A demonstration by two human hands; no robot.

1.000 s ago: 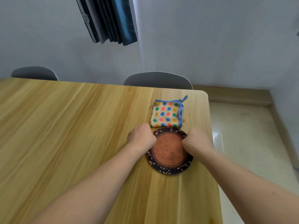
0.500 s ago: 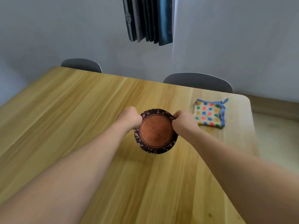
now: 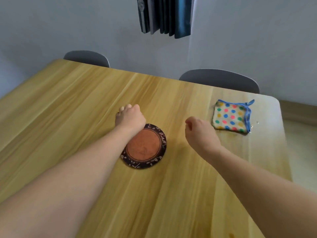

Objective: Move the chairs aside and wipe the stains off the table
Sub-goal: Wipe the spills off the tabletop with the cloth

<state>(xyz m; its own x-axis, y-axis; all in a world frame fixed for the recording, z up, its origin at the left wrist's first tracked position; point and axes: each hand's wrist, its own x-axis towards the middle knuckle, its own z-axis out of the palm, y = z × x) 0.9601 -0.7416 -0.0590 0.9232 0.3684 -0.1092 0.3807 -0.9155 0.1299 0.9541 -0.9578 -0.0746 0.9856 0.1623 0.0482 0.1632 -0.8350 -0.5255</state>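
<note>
A single head view is given, worn high and tipped forward and down. The table (image 3: 68, 103) is looked across from its near side toward the wall (image 3: 257, 40); the far edge and right corner are taken in, with two chairs (image 3: 219, 79) cut off behind it. Both forearms are seen running in from the bottom edge, close to the lens. Wide-angle bending is noticed at the borders. A curtain (image 3: 166, 16) is caught at top.

The wooden table (image 3: 72, 107) carries a round plate (image 3: 145, 148) and a polka-dot cloth (image 3: 230, 118).
</note>
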